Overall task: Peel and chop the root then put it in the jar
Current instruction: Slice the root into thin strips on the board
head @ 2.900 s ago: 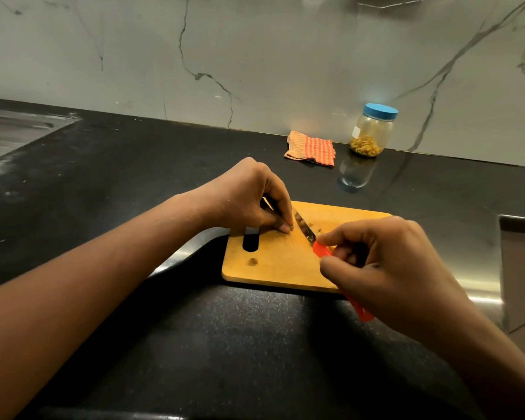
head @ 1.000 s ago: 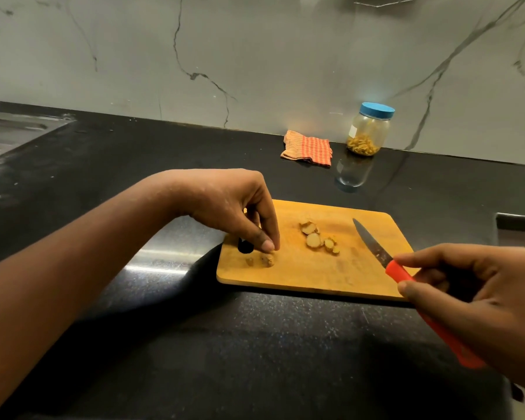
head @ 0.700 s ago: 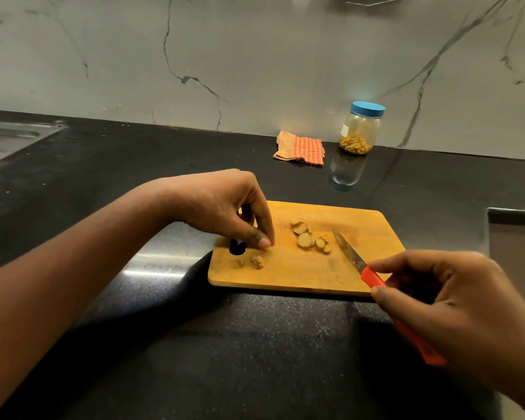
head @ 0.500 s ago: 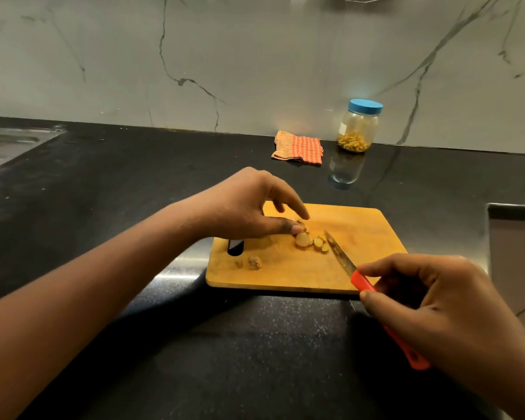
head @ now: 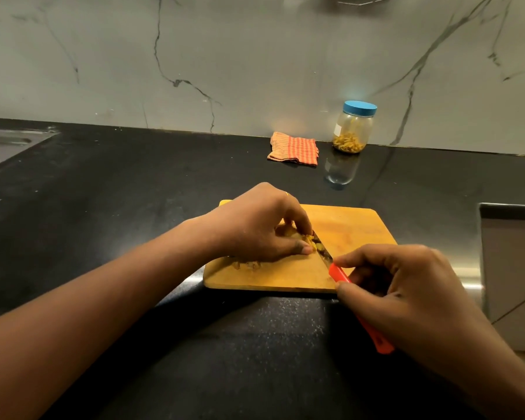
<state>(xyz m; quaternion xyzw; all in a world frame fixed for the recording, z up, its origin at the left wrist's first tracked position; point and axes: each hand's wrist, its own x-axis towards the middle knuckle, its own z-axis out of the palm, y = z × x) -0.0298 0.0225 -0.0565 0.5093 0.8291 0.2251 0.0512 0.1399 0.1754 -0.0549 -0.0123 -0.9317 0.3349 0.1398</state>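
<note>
Head view: the left hand [head: 256, 228], which half a second ago only reached toward the loose root slices [head: 308, 242], now curls over them mid-cutting board [head: 350, 227], pinching them together against the knife [head: 323, 253] held closed in the right hand [head: 406, 286]. Chopping looks set to resume; the lidded jar [head: 353, 128] stands well beyond the board, by the wall.

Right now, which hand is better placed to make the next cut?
The right hand: it already grips the knife, blade against the root slices. The left hand pins them on the board.
</note>
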